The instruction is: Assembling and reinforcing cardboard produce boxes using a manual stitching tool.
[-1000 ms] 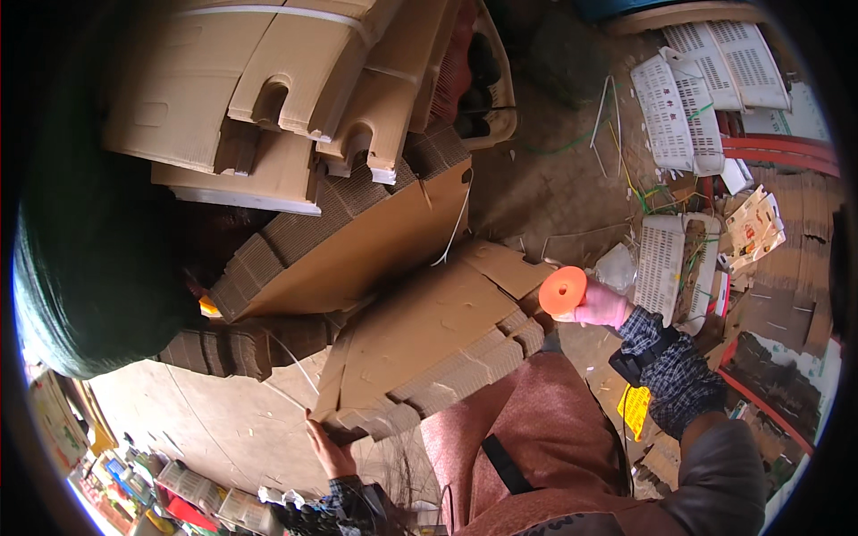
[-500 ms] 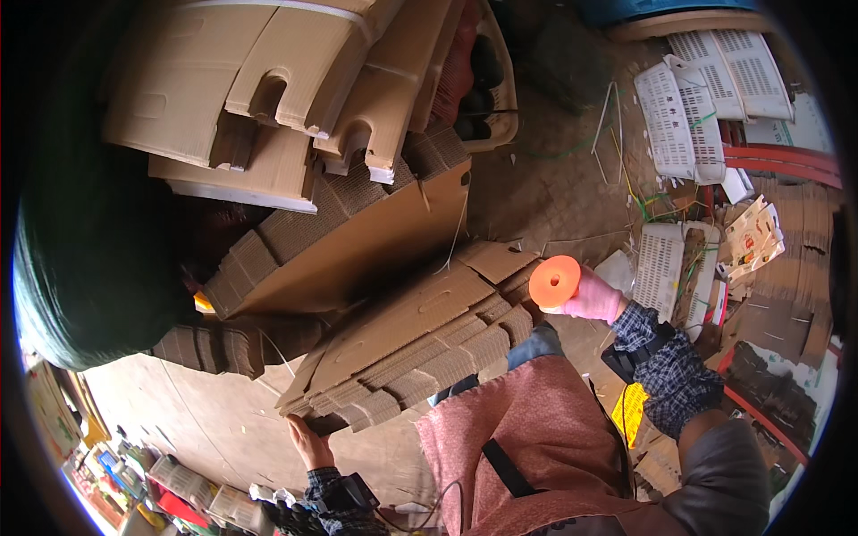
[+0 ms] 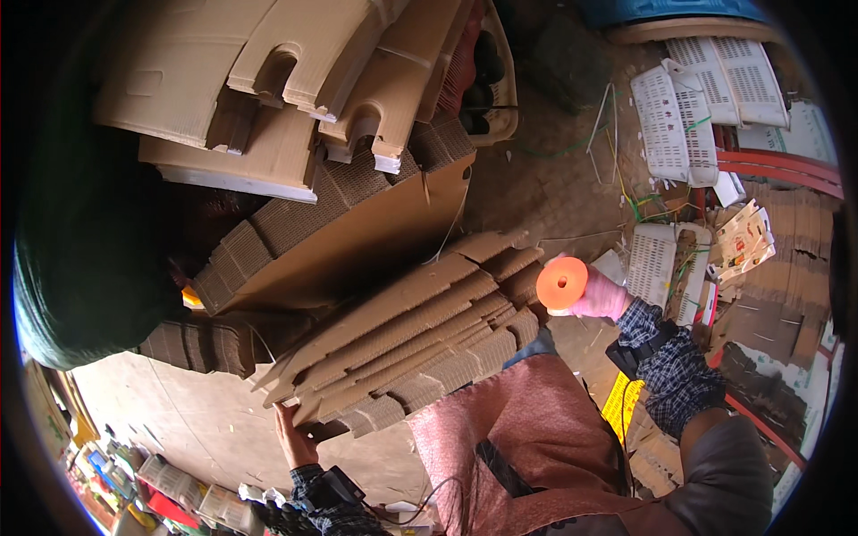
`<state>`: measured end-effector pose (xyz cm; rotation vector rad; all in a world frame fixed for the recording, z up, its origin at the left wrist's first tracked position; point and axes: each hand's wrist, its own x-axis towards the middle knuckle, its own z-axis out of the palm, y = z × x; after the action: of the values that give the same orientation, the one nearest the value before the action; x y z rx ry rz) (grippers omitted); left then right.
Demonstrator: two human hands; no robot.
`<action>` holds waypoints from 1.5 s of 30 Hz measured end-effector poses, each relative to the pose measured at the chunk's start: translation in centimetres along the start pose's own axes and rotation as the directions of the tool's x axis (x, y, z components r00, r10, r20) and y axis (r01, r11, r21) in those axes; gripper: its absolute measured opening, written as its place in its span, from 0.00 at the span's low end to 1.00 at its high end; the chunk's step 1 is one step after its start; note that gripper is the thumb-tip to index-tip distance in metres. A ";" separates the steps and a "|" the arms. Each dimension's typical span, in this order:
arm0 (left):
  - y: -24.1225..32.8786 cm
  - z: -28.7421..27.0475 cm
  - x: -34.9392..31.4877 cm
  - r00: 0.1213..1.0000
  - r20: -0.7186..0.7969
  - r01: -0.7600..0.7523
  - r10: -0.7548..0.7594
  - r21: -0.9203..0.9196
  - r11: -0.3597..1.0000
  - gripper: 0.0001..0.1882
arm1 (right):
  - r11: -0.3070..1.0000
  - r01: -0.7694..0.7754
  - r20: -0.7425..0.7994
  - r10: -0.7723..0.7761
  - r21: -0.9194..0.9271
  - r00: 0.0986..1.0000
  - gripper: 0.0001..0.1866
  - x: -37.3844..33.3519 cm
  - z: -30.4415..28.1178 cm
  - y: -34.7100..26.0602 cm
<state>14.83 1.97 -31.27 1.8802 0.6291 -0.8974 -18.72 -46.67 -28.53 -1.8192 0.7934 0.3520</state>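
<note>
A stack of flattened cardboard boxes leans at a slant in front of my apron, its sheets fanned a little apart along the near side. My left hand grips the stack's lower left corner, with its fingers partly hidden by the cardboard. Beside the stack's right end, my right hand is closed round an orange spool with a small centre hole. The flat round end of the spool faces up, and the fingers beneath it are mostly hidden.
A taller bundle of folded cardboard stands behind the stack, under more brown cardboard sheets. A big dark green bundle bulges at left. White plastic crates and loose straps lie at right, near stacked cardboard.
The sheets of the held stack have tipped and spread apart along their edges. My left hand has shifted slightly left and up; my right hand, with the spool, slightly right.
</note>
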 end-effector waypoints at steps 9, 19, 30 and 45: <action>-2.2 0.7 -1.1 0.952 -0.011 -0.299 0.306 0.194 0.934 0.26 | 0.983 0.129 0.110 -0.115 -0.130 0.987 0.46 0.2 -0.2 -0.8; -3.0 2.8 -3.0 0.990 -0.125 -0.071 0.067 -0.024 0.997 0.10 | 0.871 -0.274 -0.059 0.325 0.408 0.944 0.27 -1.8 1.5 -3.6; -0.5 4.3 -16.5 0.997 0.033 -0.081 0.074 0.315 0.946 0.08 | 0.809 -0.244 -0.234 0.419 0.534 0.877 0.32 -21.8 0.2 -1.7; -5.3 33.2 -30.9 0.740 0.624 -0.642 0.251 0.543 0.542 0.11 | 0.346 -0.160 -0.242 0.856 0.924 0.456 0.39 -53.6 6.8 16.9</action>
<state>-18.27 -27.13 -19.47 2.2067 -0.6717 -1.2952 -68.48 -25.22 -12.10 -0.5961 1.8485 -0.3564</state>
